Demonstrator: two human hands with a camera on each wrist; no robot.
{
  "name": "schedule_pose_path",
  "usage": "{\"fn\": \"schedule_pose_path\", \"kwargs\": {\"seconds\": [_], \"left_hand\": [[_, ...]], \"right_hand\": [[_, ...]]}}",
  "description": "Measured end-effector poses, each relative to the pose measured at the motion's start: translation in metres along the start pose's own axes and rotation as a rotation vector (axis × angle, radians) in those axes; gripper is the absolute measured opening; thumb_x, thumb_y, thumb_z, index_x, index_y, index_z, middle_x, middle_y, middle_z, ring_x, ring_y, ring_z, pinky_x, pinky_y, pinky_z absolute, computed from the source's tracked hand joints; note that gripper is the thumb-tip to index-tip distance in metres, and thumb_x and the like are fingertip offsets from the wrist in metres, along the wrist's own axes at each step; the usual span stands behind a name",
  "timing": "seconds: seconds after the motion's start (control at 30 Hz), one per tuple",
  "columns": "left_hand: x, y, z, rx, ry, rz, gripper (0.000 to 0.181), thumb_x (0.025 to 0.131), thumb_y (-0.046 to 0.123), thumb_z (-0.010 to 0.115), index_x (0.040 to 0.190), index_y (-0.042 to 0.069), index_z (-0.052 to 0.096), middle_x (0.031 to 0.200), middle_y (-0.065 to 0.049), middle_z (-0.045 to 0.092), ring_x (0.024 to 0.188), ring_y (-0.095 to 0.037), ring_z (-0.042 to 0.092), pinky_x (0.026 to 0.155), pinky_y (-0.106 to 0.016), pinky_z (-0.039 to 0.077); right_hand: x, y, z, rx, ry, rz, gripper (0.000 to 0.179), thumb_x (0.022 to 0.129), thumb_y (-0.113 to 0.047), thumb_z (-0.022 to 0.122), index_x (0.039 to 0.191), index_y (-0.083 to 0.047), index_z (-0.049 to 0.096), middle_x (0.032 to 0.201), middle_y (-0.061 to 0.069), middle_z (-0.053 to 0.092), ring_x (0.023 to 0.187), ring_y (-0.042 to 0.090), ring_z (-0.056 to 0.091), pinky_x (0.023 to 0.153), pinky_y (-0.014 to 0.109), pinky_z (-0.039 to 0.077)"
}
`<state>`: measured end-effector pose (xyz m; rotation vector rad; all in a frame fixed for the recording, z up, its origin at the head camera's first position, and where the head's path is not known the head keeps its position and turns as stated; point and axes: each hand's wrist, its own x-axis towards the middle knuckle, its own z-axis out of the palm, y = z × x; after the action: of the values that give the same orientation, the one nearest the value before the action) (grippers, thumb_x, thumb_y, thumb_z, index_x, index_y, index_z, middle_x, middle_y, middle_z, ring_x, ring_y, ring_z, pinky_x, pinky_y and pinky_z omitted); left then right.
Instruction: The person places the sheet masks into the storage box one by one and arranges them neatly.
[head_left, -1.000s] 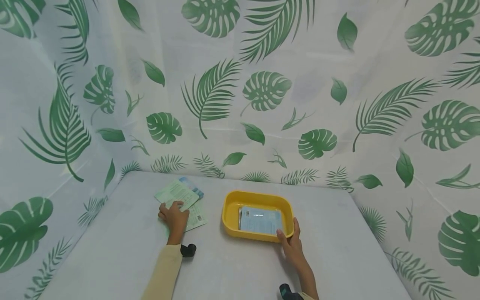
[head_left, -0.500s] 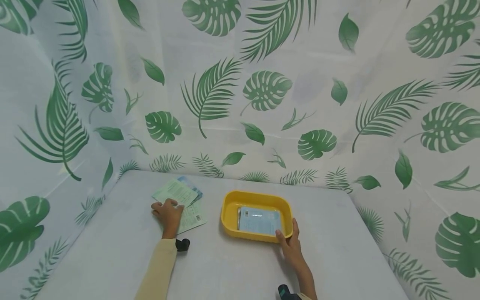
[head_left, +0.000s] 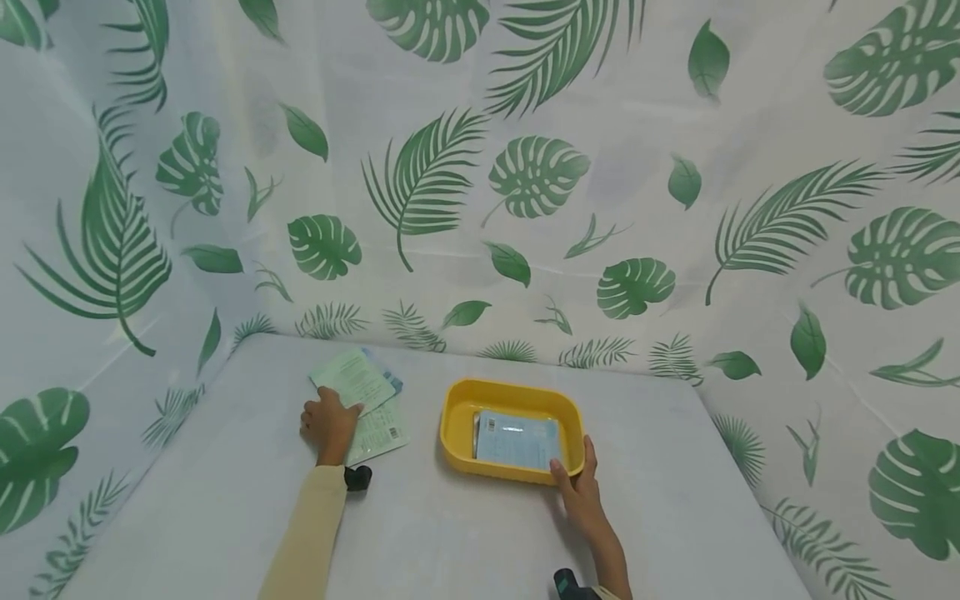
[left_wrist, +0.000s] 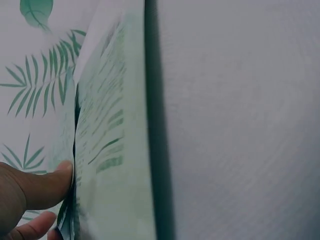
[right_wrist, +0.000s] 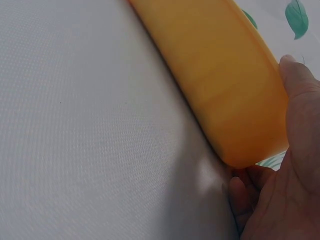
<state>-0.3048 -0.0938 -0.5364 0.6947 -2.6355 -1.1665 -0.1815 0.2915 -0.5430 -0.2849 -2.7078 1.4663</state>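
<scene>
My left hand point(head_left: 328, 425) is at the left edge of a flat light-green packet point(head_left: 352, 379) with fine print. In the left wrist view, its thumb and fingers pinch that packet's edge. A second green packet point(head_left: 378, 432) with a barcode lies partly beneath, and its printed face point(left_wrist: 112, 135) fills the middle of the left wrist view. A blue packet point(head_left: 393, 379) shows behind them, mostly covered. My right hand point(head_left: 581, 492) grips the near right corner of a yellow plastic tray point(head_left: 510, 392), thumb at the rim and fingers around the outside. Light-blue packets point(head_left: 517, 440) lie inside the tray.
A white-covered table point(head_left: 465, 542) carries everything. Behind it and at both sides hang white sheets point(head_left: 450, 208) printed with green leaves. Each wrist wears a small black camera point(head_left: 358, 477).
My left hand has shifted slightly left and back, its fingers drawing together at the upper green packet, which has turned a little. The right hand and tray stay put.
</scene>
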Motion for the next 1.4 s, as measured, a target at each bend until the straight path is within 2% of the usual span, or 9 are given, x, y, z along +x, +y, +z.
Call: {"fn": "schedule_pose_path", "kwargs": {"seconds": [0.23, 0.37, 0.53, 0.73, 0.87, 0.97, 1.17, 1.3, 1.4], "left_hand": [[0.008, -0.003, -0.007, -0.08, -0.018, -0.02, 0.047, 0.089, 0.009, 0.063, 0.128, -0.004, 0.041, 0.123, -0.033, 0.056, 0.111, -0.049, 0.052, 0.094, -0.059, 0.035], [0.008, -0.011, -0.01, -0.173, -0.022, -0.02, 0.044, 0.09, 0.006, 0.057, 0.128, -0.011, 0.042, 0.12, -0.034, 0.056, 0.108, -0.048, 0.054, 0.092, -0.057, 0.038], [0.008, -0.016, -0.019, -0.282, 0.03, -0.002, 0.029, 0.094, 0.002, 0.049, 0.113, -0.018, 0.057, 0.109, -0.035, 0.06, 0.1, -0.047, 0.058, 0.086, -0.054, 0.044], [0.008, -0.026, -0.032, -0.372, 0.059, -0.022, 0.034, 0.1, 0.006, 0.041, 0.124, -0.015, 0.052, 0.114, -0.035, 0.059, 0.108, -0.047, 0.053, 0.093, -0.054, 0.042], [0.006, -0.035, -0.036, -0.441, -0.004, -0.042, 0.035, 0.104, 0.011, 0.037, 0.132, -0.008, 0.048, 0.114, -0.031, 0.058, 0.102, -0.041, 0.061, 0.075, -0.036, 0.056], [0.004, -0.04, -0.038, -0.491, -0.066, -0.062, 0.037, 0.106, 0.014, 0.034, 0.136, -0.005, 0.044, 0.116, -0.029, 0.056, 0.101, -0.039, 0.064, 0.062, -0.027, 0.057], [0.004, -0.037, -0.04, -0.551, -0.168, -0.062, 0.039, 0.107, 0.018, 0.034, 0.139, -0.001, 0.042, 0.119, -0.025, 0.056, 0.089, -0.02, 0.065, 0.062, -0.024, 0.055], [0.007, -0.03, -0.04, -0.61, -0.27, -0.056, 0.04, 0.106, 0.023, 0.037, 0.14, 0.004, 0.043, 0.106, -0.013, 0.061, 0.072, -0.005, 0.063, 0.061, -0.023, 0.053], [0.007, -0.024, -0.039, -0.643, -0.328, -0.053, 0.04, 0.106, 0.025, 0.041, 0.14, 0.006, 0.045, 0.095, -0.003, 0.063, 0.067, -0.004, 0.063, 0.061, -0.025, 0.053]], "right_hand": [[0.001, 0.001, 0.0, 0.001, -0.004, 0.0, 0.087, 0.101, -0.041, 0.05, 0.155, -0.013, -0.012, 0.159, 0.03, 0.012, 0.144, 0.048, 0.021, 0.116, 0.059, 0.018], [0.0, 0.0, -0.001, 0.001, -0.004, -0.004, 0.086, 0.101, -0.04, 0.05, 0.155, -0.013, -0.012, 0.159, 0.03, 0.012, 0.144, 0.048, 0.021, 0.116, 0.059, 0.019], [0.0, -0.002, 0.0, 0.016, 0.007, -0.035, 0.085, 0.101, -0.038, 0.05, 0.155, -0.01, -0.009, 0.157, 0.031, 0.018, 0.142, 0.047, 0.027, 0.115, 0.058, 0.022], [0.0, -0.001, 0.0, 0.013, 0.01, -0.025, 0.085, 0.101, -0.038, 0.051, 0.154, -0.01, -0.009, 0.157, 0.03, 0.018, 0.142, 0.046, 0.028, 0.115, 0.057, 0.023], [0.0, 0.001, -0.001, 0.011, 0.006, -0.021, 0.086, 0.101, -0.039, 0.05, 0.155, -0.011, -0.01, 0.157, 0.029, 0.02, 0.142, 0.045, 0.029, 0.115, 0.055, 0.023], [0.001, 0.001, -0.002, 0.003, 0.002, -0.016, 0.086, 0.101, -0.039, 0.05, 0.155, -0.011, -0.011, 0.157, 0.029, 0.02, 0.142, 0.045, 0.03, 0.115, 0.056, 0.023], [0.001, 0.001, -0.002, 0.003, 0.003, -0.02, 0.086, 0.101, -0.039, 0.05, 0.155, -0.012, -0.011, 0.157, 0.028, 0.02, 0.142, 0.045, 0.029, 0.116, 0.055, 0.023], [0.001, 0.002, -0.002, 0.002, 0.006, -0.011, 0.086, 0.1, -0.04, 0.05, 0.155, -0.014, -0.011, 0.158, 0.027, 0.019, 0.142, 0.044, 0.029, 0.116, 0.056, 0.022], [0.0, 0.001, -0.001, 0.003, 0.011, -0.009, 0.086, 0.1, -0.041, 0.051, 0.155, -0.013, -0.009, 0.157, 0.029, 0.019, 0.141, 0.046, 0.03, 0.115, 0.058, 0.022]]}}
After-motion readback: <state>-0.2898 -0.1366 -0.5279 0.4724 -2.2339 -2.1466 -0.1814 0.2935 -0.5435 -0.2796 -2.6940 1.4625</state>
